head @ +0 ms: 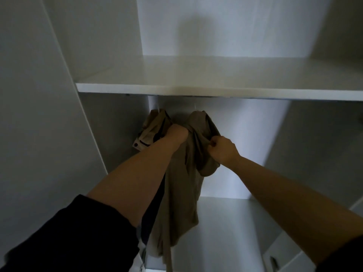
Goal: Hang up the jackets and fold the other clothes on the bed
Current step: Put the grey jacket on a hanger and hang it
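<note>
Hands [224, 151] on jacket [182, 193] beneath shelf edge [196, 93]

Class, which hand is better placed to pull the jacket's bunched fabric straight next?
Right, probably: the right hand pinches that bunched fold of the jacket, while the left hand grips higher, near the collar, under the shelf.

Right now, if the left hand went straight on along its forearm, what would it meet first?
The left hand grips the tan jacket, so it would push into that cloth first. Behind it probably comes the wardrobe's back panel under the shelf; depth is unclear.
</note>
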### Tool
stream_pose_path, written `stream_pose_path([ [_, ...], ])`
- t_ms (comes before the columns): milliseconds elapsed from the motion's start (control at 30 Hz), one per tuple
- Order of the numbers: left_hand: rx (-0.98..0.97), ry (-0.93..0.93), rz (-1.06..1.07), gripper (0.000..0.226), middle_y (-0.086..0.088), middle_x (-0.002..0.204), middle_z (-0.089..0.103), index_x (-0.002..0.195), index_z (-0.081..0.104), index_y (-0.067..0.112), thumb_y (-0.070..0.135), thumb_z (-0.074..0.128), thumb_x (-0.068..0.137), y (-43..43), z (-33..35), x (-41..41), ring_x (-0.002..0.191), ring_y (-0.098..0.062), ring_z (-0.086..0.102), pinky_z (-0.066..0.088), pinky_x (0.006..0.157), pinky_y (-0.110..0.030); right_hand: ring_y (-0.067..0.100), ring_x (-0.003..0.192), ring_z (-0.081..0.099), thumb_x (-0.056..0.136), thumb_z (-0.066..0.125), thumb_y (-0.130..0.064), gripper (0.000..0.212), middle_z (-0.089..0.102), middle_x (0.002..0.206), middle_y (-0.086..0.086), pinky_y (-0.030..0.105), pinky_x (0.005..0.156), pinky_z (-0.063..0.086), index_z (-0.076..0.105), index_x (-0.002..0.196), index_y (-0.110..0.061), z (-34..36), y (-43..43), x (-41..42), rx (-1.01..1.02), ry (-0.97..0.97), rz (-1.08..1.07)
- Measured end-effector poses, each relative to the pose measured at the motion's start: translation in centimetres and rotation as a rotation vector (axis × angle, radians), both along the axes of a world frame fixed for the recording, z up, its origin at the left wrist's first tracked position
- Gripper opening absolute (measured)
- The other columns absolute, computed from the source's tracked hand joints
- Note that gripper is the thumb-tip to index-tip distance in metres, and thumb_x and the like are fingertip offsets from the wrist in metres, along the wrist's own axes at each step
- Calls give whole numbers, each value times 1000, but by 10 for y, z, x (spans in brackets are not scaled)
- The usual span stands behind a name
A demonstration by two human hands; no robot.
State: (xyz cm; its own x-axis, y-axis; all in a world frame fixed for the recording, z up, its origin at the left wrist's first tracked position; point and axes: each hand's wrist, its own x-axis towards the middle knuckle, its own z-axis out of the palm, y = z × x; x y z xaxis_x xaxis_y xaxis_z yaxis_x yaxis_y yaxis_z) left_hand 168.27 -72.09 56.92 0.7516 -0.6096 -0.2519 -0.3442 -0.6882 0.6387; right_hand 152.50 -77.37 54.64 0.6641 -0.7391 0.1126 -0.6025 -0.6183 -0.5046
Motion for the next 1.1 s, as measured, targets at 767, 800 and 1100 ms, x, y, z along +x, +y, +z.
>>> stream_pose_path([
  [767, -115, 36, -82, 42, -21, 142, 42, 136, 44, -2, 20, 32, 103, -27, -56, -13, 129, -35, 41, 32, 110, -40, 30, 92, 63, 92, 55, -16, 17, 65, 99, 15, 26, 77, 46, 58, 102, -2, -43, -8, 11, 131, 45, -42],
  [800, -121, 43, -85, 42, -22, 141, 43, 136, 44, -3, 20, 32, 103, -26, -57, -15, 129, -35, 41, 33, 109, -39, 30, 94, 63, 93, 54, -15, 18, 66, 101, 16, 25, 77, 45, 58, 104, -1, -43, -7, 9, 127, 38, -44],
  [1100, -87, -9, -134, 42, -20, 136, 47, 134, 45, -1, 21, 47, 98, -9, -48, -26, 123, -34, 47, 40, 104, -36, 32, 98, 62, 95, 50, -14, 24, 64, 109, 19, 28, 84, 47, 56, 113, 1, -29, 3, -10, 90, -8, -36],
])
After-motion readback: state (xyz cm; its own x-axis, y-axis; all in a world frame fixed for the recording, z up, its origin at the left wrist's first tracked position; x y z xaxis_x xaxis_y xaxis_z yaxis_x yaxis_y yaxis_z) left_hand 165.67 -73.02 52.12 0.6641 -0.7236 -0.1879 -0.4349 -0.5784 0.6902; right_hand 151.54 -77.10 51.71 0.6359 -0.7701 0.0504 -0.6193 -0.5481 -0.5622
